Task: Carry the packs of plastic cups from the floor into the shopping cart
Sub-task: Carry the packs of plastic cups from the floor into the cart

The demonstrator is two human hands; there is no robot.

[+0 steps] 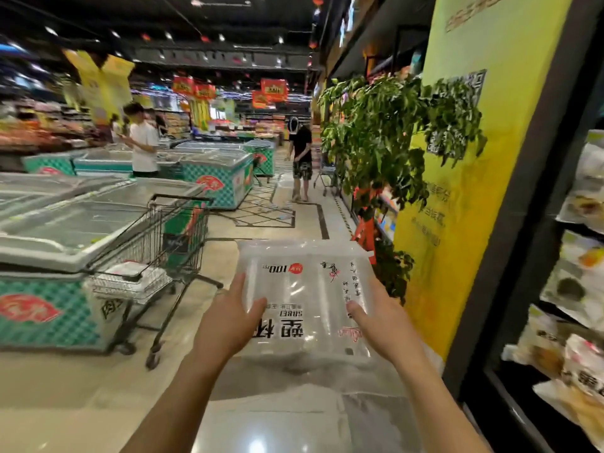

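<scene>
head view. holding a clear pack of plastic cups (304, 299) up in mid-air, front and centre, printed side up, black lettering upside down from this angle. left hand (225, 322) clamped on the pack's left edge, thumb laid over the top, one finger stretched along the side, the rest tucked under and out of sight. right hand (382, 325) same deal on the right edge, thumb on top, other fingers hidden beneath. so both gripping the same pack between them.

straight below, spare packs (294, 416) of the same clear plastic lying on the floor (65, 403), pretty blurry, can't count them. shopping cart (147, 243) off to the left, well apart from the held pack, parked just beside a green-patterned freezer chest (49, 308) with glass lids. inside the cart, a loaded pack (130, 274), clear and whitish, lying flat on the bottom.

over on the right, a yellow pillar (464, 223) with a leafy plant (385, 132) in front of it, then a black-framed chiller (505, 256) stacked with bagged food at the far edge, all smeared. further down the aisle, a person in a white shirt (143, 148) by the freezers and a person in a black shirt (302, 148) next to a second cart (327, 178).
</scene>
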